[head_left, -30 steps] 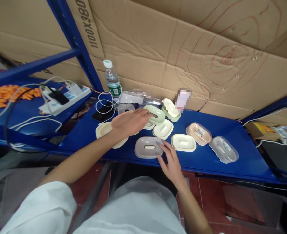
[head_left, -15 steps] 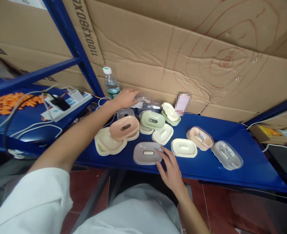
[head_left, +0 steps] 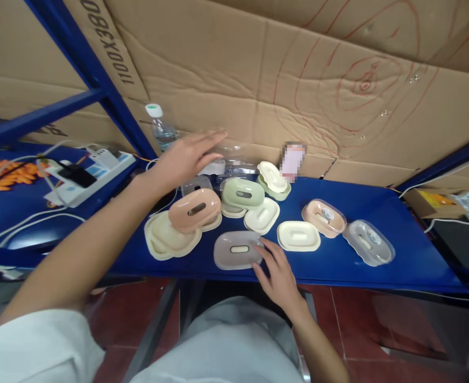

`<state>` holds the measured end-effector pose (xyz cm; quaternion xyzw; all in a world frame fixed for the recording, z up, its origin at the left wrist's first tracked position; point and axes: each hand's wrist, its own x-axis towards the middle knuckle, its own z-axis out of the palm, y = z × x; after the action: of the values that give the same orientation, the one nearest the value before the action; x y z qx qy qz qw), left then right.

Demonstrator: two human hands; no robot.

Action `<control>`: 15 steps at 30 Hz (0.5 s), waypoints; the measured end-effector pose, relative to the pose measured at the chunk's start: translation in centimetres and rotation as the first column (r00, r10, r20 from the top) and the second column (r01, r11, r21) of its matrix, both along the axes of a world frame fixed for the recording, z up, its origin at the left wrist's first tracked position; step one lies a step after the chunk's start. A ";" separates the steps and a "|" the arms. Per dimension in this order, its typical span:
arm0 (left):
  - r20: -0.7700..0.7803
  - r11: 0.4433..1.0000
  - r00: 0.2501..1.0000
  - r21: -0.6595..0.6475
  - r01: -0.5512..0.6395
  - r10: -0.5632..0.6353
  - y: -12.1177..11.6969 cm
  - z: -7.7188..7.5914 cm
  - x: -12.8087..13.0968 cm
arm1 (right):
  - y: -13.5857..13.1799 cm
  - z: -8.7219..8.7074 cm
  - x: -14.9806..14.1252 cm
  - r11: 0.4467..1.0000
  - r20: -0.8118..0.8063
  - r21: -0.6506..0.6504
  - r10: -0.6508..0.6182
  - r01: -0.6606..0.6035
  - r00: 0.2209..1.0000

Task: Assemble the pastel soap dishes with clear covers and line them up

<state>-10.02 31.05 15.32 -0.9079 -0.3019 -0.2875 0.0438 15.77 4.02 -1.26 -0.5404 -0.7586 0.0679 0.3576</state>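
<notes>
- Grey dish (head_left: 226,250), with a pale oval in its middle: it lies on the blue table (head_left: 362,194), near the front edge, before me.
- Cardboard (head_left: 202,74) stands behind the table, with red looping lines at its right; dark print on a strip at the left reads "1100X380".
- White power strip (head_left: 73,194), left of me, with a black plug in it.
- Water bottle (head_left: 163,133), green-and-white cap, beyond my left hand (head_left: 190,157); I can't see its label.
- My left hand is unclenched, fingers stretched out over clear packaging (head_left: 238,159); I can't tell whether it touches anything.
- My right hand (head_left: 278,274) has its fingers spread at the grey dish's right edge, not closed round it.
- Orange-pink dish (head_left: 184,213) overlaps cream pieces (head_left: 166,239); a green dish (head_left: 254,199) sits further right.
- Round stickers: one on the clear-covered peach dish (head_left: 316,221), another on the clear-covered grey one (head_left: 358,247); their writing is too small to read.
</notes>
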 end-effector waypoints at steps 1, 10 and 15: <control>0.012 0.997 1.000 0.078 0.021 -0.022 -2.9 0.3 0.0 | 0.0 -0.2 0.0 1.000 -0.008 0.002 -0.012 0.012 1.000; 0.062 0.925 0.981 0.349 0.149 -0.182 -23.2 -7.8 -0.9 | -2.9 1.1 0.3 0.975 -0.097 0.212 0.084 -0.062 0.992; 0.133 0.962 0.989 0.272 0.026 -0.064 -23.5 -11.1 0.3 | -3.2 4.5 0.0 0.980 -0.047 0.173 0.109 -0.099 0.993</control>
<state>-9.71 7.53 4.25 -0.8777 -0.2414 -0.3899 0.1391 15.81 0.80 3.24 -0.4652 -0.7786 0.0364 0.4196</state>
